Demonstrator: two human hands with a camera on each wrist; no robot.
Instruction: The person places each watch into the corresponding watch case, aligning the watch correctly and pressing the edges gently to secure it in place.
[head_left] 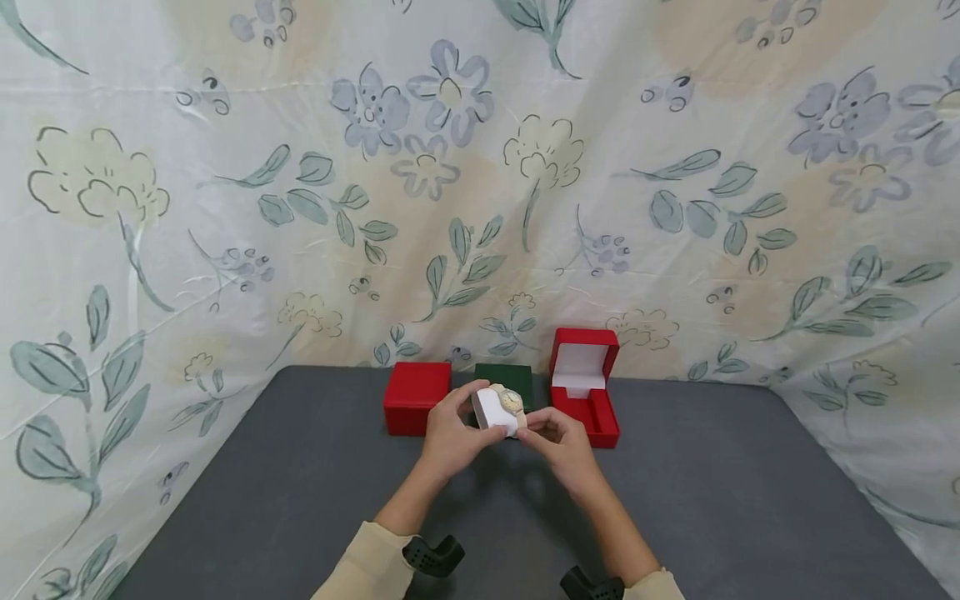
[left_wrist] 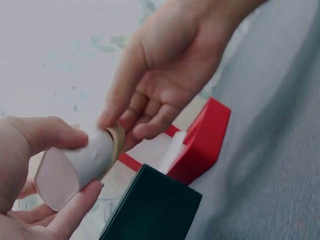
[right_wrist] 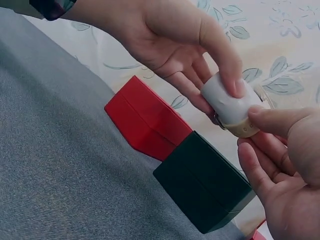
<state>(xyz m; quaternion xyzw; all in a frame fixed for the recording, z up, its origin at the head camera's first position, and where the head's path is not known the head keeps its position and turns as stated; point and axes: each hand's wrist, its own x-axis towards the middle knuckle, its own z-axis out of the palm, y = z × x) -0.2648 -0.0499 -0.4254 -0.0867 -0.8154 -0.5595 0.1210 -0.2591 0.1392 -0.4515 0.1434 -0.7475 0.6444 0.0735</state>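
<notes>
My left hand point(head_left: 452, 432) grips a white watch cushion point(head_left: 491, 410), thumb and fingers on opposite sides of it. Around the cushion goes a wristwatch point(head_left: 512, 401) with a pale round dial and a cream strap point(right_wrist: 242, 129). The strap sits near the cushion's right end, its buckle showing in the right wrist view. From the right, my right hand point(head_left: 562, 446) pinches the strap between thumb and fingers. Both hands hold the watch and cushion raised in front of a green box point(head_left: 504, 375), which they partly cover in the head view.
At the left of the row stands a lidded red box point(head_left: 411, 400). To the right, another red box point(head_left: 611, 410) has its lid raised, showing a white lining. All three boxes stand on a dark grey tabletop point(head_left: 322, 492), before a floral cloth point(head_left: 480, 317).
</notes>
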